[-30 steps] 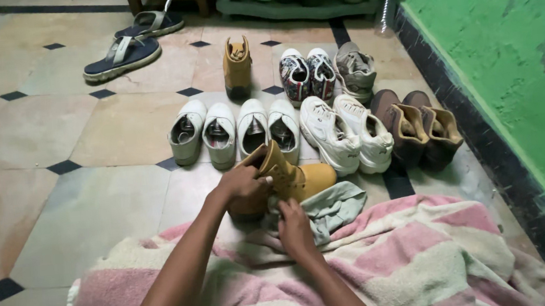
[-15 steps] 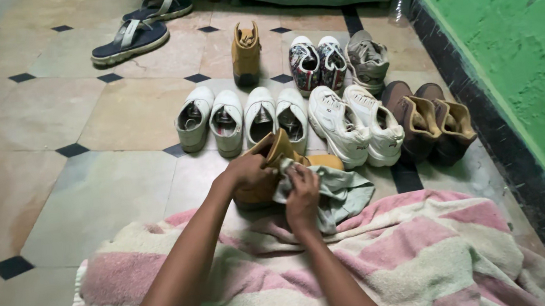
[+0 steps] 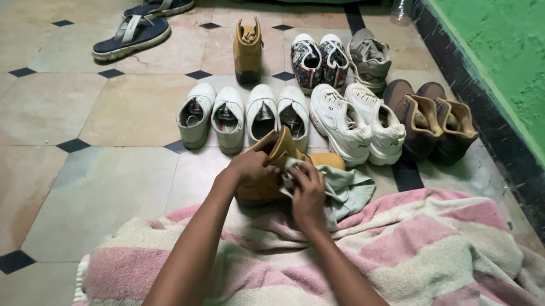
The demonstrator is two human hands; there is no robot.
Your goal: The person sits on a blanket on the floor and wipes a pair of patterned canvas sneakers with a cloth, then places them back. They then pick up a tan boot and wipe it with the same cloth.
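A tan ankle boot [image 3: 285, 155] lies on its side on the tiled floor just beyond a pink and cream striped towel [image 3: 391, 260]. My left hand [image 3: 246, 168] grips the boot at its collar and holds it steady. My right hand [image 3: 307, 192] presses a pale green cloth [image 3: 346, 189] against the boot's side. The cloth trails to the right over the boot's toe and onto the towel's edge.
Rows of shoes stand beyond: two white pairs [image 3: 243, 113], chunky white sneakers [image 3: 357, 122], brown boots [image 3: 435, 117], patterned sneakers [image 3: 319, 58], a grey shoe [image 3: 367, 58], a second tan boot [image 3: 247, 48]. Blue sandals [image 3: 133, 34] lie far left. A green wall [image 3: 510, 43] runs along the right.
My right hand has moved up from the towel's edge with the cloth onto the boot's side. The view has tilted slightly downward.
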